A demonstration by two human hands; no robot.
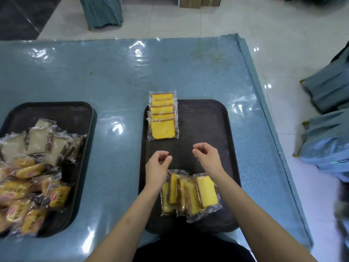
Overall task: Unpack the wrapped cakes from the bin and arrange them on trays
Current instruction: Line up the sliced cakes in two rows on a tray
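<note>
A dark tray (pixel 204 129) lies in front of me. At its far left, a neat overlapping row of wrapped yellow cake slices (pixel 162 115) reaches over the tray's far rim. A loose pile of the same wrapped slices (pixel 190 193) sits at the near edge. My left hand (pixel 157 167) and my right hand (pixel 206 157) hover over the tray's middle, between the row and the pile. Both have loosely curled fingers and hold nothing.
A second dark tray (pixel 56 112) on the left holds a heap of wrapped pale cakes (pixel 39 140) and yellow-labelled buns (pixel 28 193). The blue plastic-covered table (pixel 113 76) ends at the right, where cloth-covered chairs (pixel 328 86) stand.
</note>
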